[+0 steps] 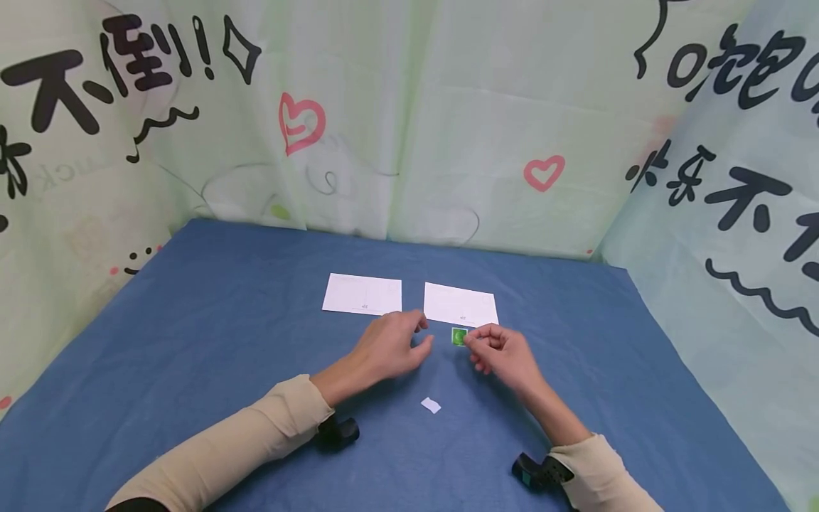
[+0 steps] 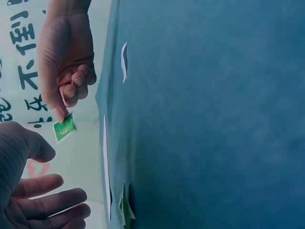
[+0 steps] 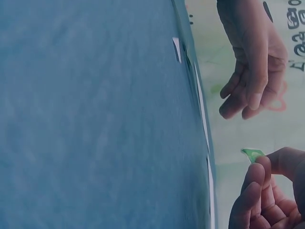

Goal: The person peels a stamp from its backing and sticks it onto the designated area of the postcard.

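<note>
My right hand (image 1: pixel 507 355) pinches a small green postage stamp (image 1: pixel 458 336) with a pale border between thumb and index finger, holding it up off the cloth. My left hand (image 1: pixel 392 346) hovers to its left, fingers relaxed and parted, touching nothing. In the left wrist view the stamp (image 2: pixel 65 127) faces the left hand's spread thumb and fingers (image 2: pixel 52 200). Two white cards (image 1: pixel 362 294) (image 1: pixel 460 304) lie side by side behind the hands. A white paper scrap (image 1: pixel 431 405) lies on the cloth nearer me, between the forearms.
The blue cloth (image 1: pixel 211 320) covers the table. Some green-and-white item (image 2: pixel 125 207) lies on it in the left wrist view; its kind is unclear. Pale curtains (image 1: pixel 461 128) with black writing and pink hearts enclose the back and sides.
</note>
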### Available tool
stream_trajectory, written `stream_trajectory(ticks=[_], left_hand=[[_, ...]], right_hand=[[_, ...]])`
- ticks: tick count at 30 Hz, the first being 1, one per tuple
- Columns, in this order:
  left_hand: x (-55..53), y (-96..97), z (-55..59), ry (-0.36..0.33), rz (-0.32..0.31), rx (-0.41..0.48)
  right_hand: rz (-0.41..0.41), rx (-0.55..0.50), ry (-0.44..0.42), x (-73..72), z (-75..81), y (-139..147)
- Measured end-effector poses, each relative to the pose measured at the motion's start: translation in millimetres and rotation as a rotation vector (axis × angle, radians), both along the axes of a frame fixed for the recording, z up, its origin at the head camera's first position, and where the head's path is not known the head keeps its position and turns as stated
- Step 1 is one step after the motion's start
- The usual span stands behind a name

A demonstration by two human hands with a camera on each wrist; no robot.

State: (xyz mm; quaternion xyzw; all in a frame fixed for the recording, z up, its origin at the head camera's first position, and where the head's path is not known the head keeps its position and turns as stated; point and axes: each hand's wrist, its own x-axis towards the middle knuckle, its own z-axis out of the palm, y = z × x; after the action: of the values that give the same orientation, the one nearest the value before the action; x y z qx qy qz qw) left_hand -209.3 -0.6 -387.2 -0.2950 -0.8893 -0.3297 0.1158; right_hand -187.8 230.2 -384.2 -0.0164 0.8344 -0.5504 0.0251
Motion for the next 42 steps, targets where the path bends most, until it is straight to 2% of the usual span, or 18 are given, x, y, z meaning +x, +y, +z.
stream_trajectory(ticks=[11, 22, 27, 31, 37, 42], left_hand=[[-21.4, 10.9, 6.3, -0.039, 0.028, -0.089], [-41.6, 18.1, 2.3, -0.034, 0.088, -0.159], [-51.6, 22.4, 1.9, -0.06, 0.12, -0.184], [-58.6, 28.5, 2.9, -0.084, 0.118, -0.2], [-67.6, 36.9, 2.9, -0.058, 0.101, -0.231], [-74.4, 42.9, 2.3, -0.029, 0.114, -0.276]], right_hand=[[-0.043, -0.016, -0.029, -14.5, -3.5, 13], [-0.068, -0.023, -0.044, -29.2, -6.1, 24], [-0.102, -0.009, -0.046, -38.8, -7.7, 31], [-0.134, 0.01, -0.055, -46.4, -8.7, 37], [-0.152, 0.016, -0.069, -56.5, -9.8, 44], [-0.163, 0.027, -0.06, -65.1, -9.1, 49]])
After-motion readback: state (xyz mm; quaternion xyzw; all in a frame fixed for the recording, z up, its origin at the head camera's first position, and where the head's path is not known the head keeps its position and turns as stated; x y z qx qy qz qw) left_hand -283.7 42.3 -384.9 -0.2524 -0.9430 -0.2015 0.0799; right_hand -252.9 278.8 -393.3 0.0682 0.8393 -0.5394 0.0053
